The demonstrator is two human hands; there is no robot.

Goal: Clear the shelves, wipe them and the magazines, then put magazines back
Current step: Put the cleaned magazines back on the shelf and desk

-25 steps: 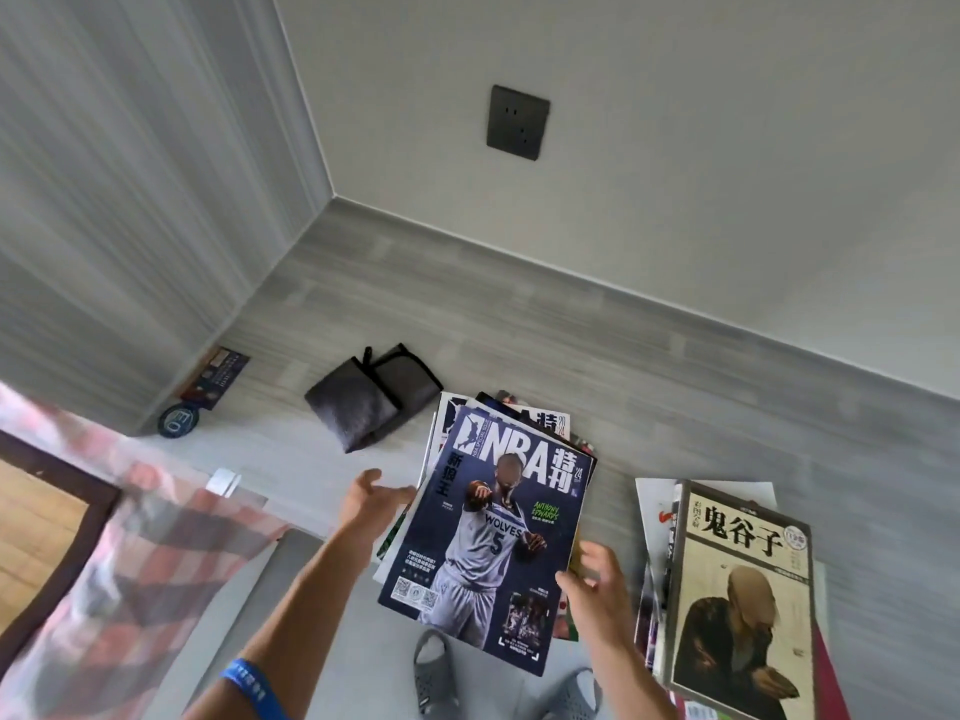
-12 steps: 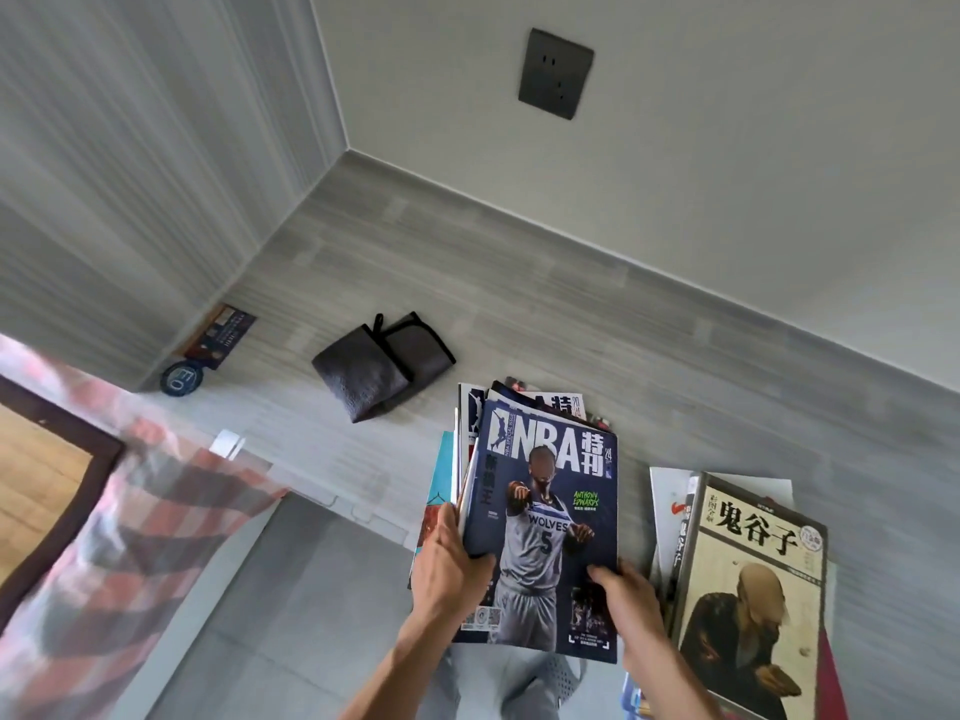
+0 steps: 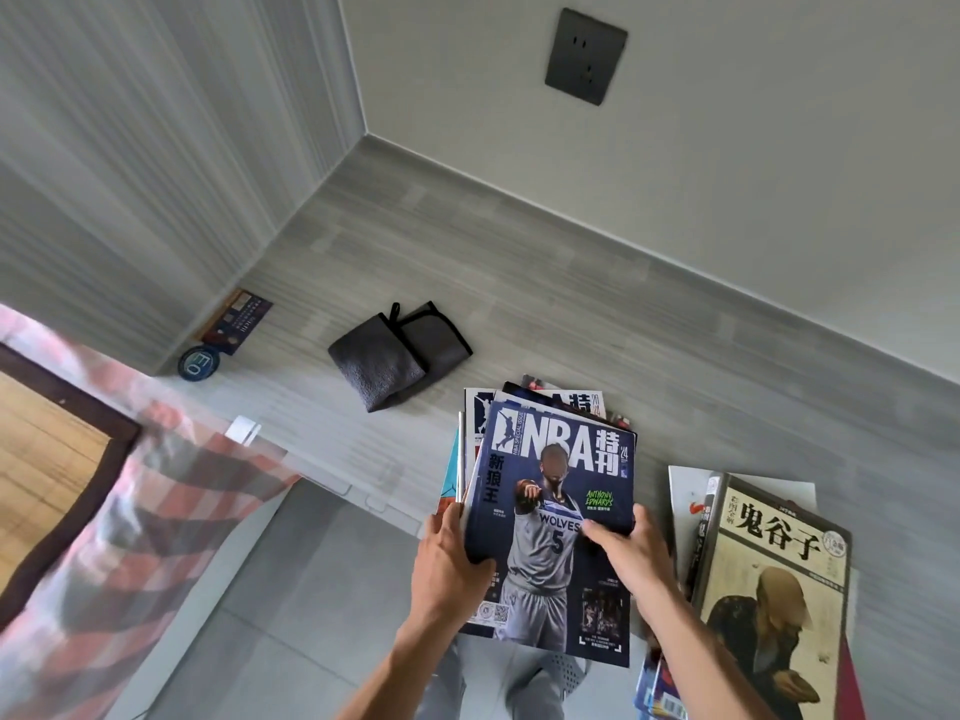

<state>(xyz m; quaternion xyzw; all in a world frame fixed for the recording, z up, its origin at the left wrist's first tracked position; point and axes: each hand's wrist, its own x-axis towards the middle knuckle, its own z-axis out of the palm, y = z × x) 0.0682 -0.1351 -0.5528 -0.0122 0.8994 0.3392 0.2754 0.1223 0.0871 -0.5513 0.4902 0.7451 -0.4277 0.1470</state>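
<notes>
A stack of magazines (image 3: 558,459) with a dark blue NBA cover on top lies at the front edge of the grey shelf surface (image 3: 519,283). My left hand (image 3: 449,558) grips the stack's left edge, thumb on the cover. At the right edge, my right hand (image 3: 631,553) holds the stack with its thumb laid across the cover. A folded grey cloth (image 3: 395,356) rests on the shelf behind and left of the stack. A second pile (image 3: 774,563), topped by a beige book with black characters, sits to the right.
A small dark card (image 3: 236,319) and a round blue badge (image 3: 198,362) lie in the shelf's left corner. Red checked fabric (image 3: 130,511) hangs at the left. A dark wall socket (image 3: 585,55) is on the back wall. Grey floor tiles and slippers show below.
Both hands, open beside the stack a second ago, have closed on its left and right edges. The magazines are squared up more neatly.
</notes>
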